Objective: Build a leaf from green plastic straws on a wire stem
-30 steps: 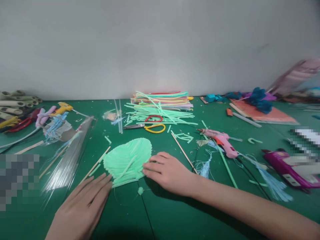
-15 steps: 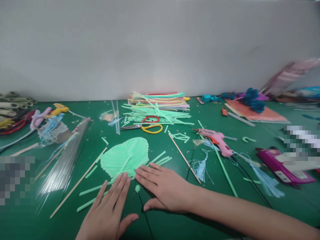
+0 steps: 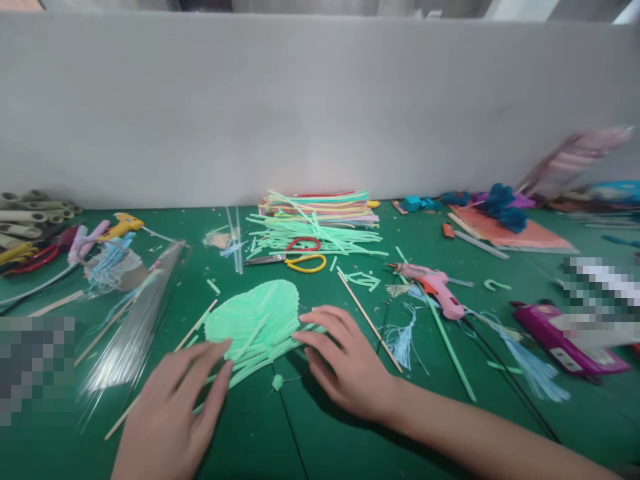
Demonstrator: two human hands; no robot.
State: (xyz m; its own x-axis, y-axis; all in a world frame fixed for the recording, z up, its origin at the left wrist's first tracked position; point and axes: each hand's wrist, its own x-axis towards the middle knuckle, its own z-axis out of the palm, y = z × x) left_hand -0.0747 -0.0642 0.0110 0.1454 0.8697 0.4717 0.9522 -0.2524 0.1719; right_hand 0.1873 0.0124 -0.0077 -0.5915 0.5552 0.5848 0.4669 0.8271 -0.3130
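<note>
A pale green leaf shape made of glued straws (image 3: 255, 320) lies flat on the green table (image 3: 330, 440). My left hand (image 3: 173, 410) lies palm down with fingers stretched out, its tips touching the leaf's lower left edge and loose green straw pieces. My right hand (image 3: 345, 363) rests with fingers spread and slightly bent, its tips pressing loose straw pieces (image 3: 307, 331) at the leaf's right edge. A small green blob (image 3: 277, 382) sits between the two hands.
Behind the leaf lie scissors (image 3: 295, 260) and a stack of coloured straws (image 3: 320, 210). A pink glue gun (image 3: 435, 287), blue tassels (image 3: 403, 340) and a wooden stick (image 3: 370, 321) lie to the right. A clear plastic sleeve (image 3: 130, 333) and tools sit on the left.
My left hand has slid left and back toward me. My right hand has moved up to the leaf's right edge, and the loose straws have been gathered closer under the leaf.
</note>
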